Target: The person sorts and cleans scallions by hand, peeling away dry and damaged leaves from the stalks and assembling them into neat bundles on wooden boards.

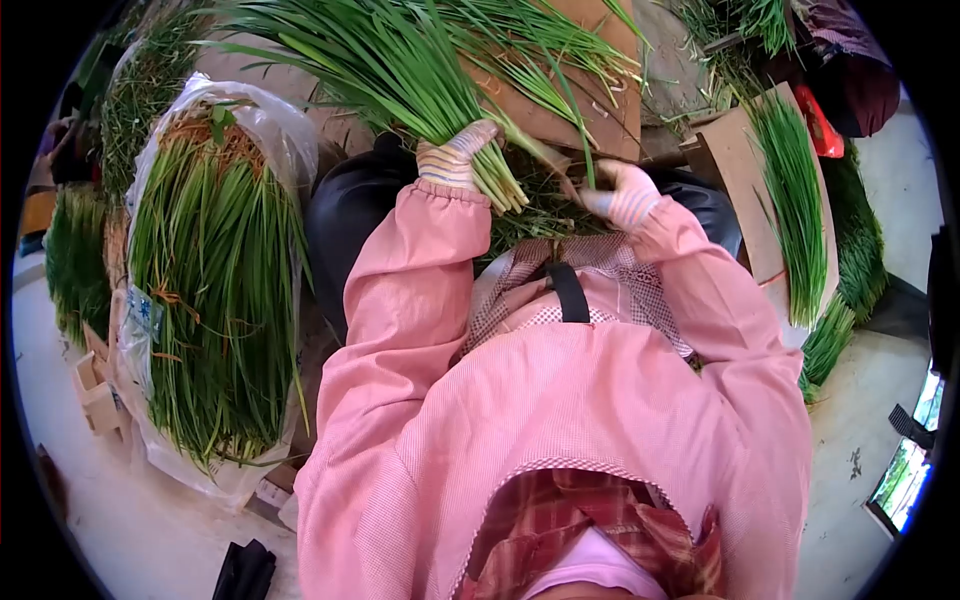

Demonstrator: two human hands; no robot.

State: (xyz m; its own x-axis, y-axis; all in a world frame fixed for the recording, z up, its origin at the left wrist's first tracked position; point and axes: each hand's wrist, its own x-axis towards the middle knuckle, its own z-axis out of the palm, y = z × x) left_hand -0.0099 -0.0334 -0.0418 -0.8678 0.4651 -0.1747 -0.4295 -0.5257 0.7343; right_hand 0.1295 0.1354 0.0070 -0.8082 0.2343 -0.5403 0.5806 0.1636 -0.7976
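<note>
Beside bagged greens [215,300], left fingers [477,134] grip stalk bundle [430,95]; right fingers [598,202] pinch leaf [588,165]; cardboard [612,118] beyond.

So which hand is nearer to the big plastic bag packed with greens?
The left hand. It grips a bunch of green stalks just to the right of the bag. The right hand is further right, beyond the left one.

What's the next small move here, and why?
Probably draw the green blade in the right hand down, clear of the bunch: the left hand grips the bunch near its stem ends, and loose leaves lie beneath the hands.
</note>
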